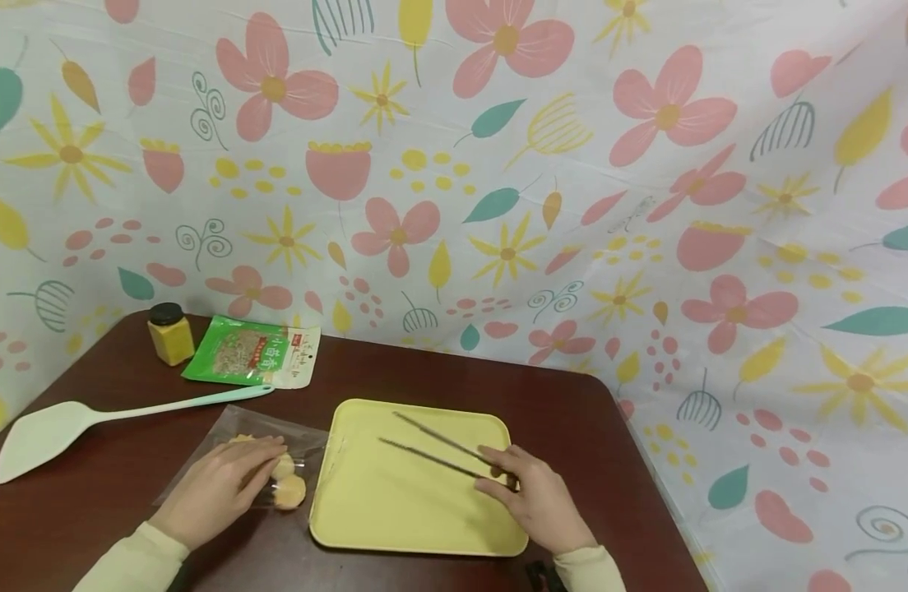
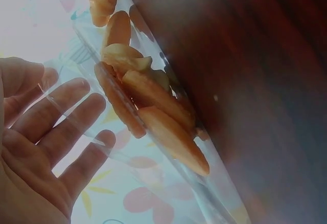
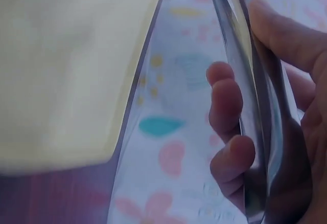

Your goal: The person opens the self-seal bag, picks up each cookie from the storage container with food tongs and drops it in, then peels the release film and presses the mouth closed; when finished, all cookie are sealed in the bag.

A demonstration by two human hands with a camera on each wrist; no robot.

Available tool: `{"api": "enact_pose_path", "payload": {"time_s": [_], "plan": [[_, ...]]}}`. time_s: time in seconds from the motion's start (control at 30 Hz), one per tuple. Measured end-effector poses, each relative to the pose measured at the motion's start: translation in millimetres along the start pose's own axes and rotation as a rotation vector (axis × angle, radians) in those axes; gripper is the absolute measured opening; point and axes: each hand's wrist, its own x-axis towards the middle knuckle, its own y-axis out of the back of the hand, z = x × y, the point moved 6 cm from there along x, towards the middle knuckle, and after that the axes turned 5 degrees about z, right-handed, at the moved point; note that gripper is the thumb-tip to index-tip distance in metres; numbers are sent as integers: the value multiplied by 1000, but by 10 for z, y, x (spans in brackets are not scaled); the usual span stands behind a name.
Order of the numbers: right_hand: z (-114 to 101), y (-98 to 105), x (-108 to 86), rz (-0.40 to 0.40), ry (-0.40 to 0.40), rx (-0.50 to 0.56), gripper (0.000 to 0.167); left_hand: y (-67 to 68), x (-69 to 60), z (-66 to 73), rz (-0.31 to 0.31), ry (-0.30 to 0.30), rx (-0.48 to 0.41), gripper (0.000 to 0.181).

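On the table lies a clear plastic bag [image 1: 308, 444] with several yellow-orange biscuits [image 1: 289, 493] in it. My left hand [image 1: 220, 489] is over the bag. In the left wrist view its thumb and forefinger pinch the bag's loose film, while the other fingers [image 2: 74, 132] stretch out behind it beside the biscuits. My right hand [image 1: 535, 493] grips metal tongs [image 1: 432, 458] at the yellow tray's right edge. The tongs' two long arms point left above the tray [image 1: 365, 514], their tips apart with nothing between them. The right wrist view shows fingers wrapped round the steel handles [image 3: 255, 106].
Left of the bag lies a pale turner [image 1: 43, 440], its handle reaching toward a green-and-white seasoning packet [image 1: 235, 353]. A yellow jar [image 1: 174, 341] with a black lid stands at the back left. A floral cloth [image 1: 498, 164] hangs behind the dark table [image 1: 572, 399].
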Motion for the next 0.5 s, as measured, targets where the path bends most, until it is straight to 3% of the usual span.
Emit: {"api": "enact_pose_path", "payload": {"time_s": [0.13, 0.3, 0.5], "plan": [[289, 180, -146, 70, -163, -21, 45, 3, -2, 8, 0, -3, -9, 28], [563, 359, -334, 134, -290, -74, 51, 13, 1, 12, -2, 8, -21, 27], [823, 427, -570, 85, -442, -144, 68, 14, 1, 10, 7, -1, -16, 27]]}}
